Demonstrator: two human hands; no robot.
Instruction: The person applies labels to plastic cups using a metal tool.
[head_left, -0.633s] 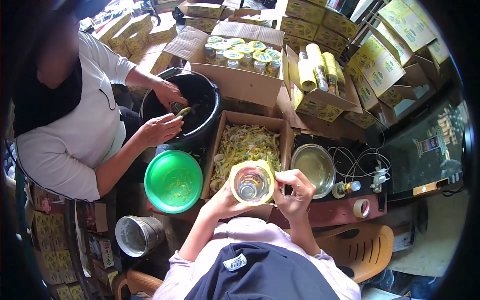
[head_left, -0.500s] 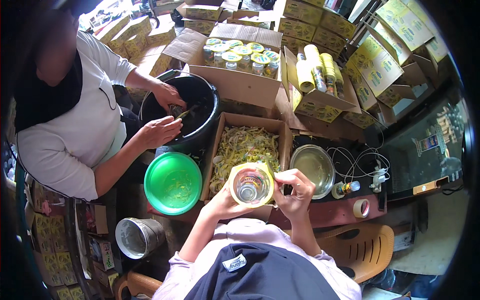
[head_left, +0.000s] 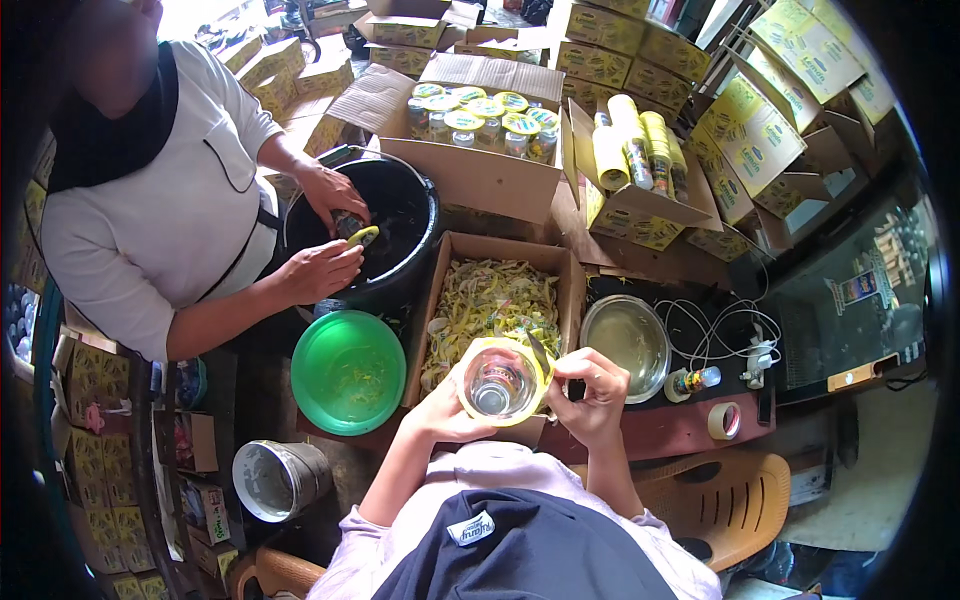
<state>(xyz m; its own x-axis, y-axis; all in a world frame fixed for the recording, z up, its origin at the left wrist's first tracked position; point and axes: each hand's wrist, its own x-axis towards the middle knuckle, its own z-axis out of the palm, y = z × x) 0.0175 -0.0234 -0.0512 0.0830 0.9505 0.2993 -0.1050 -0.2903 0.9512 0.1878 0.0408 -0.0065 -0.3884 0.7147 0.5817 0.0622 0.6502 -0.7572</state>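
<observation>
My left hand (head_left: 447, 408) is wrapped round a clear cup (head_left: 497, 388) with a yellow rim, its round mouth facing up at me. At the cup's right side, my right hand (head_left: 592, 393) is closed, thumb and fingers pinched on a thin dark blade (head_left: 540, 356) that lies against the yellow rim. Below the blade, the fingertips touch or nearly touch the rim. Just beyond both hands stands a carton (head_left: 573, 270) filled with yellow and clear plastic strips (head_left: 490, 300).
A co-worker (head_left: 190, 180) at the left handles a small yellow-edged item over a black bucket (head_left: 432, 215). Nearby are a green basin (head_left: 350, 400), a metal pail (head_left: 262, 480), a round clear tub (head_left: 625, 345), white cables (head_left: 710, 320), a tape roll (head_left: 723, 420) and a carton of lidded cups (head_left: 470, 165).
The cup has tilted slightly and dropped a little toward me. The blade now stands out more plainly at its far right rim. The co-worker has leaned back, hands still over the bucket.
</observation>
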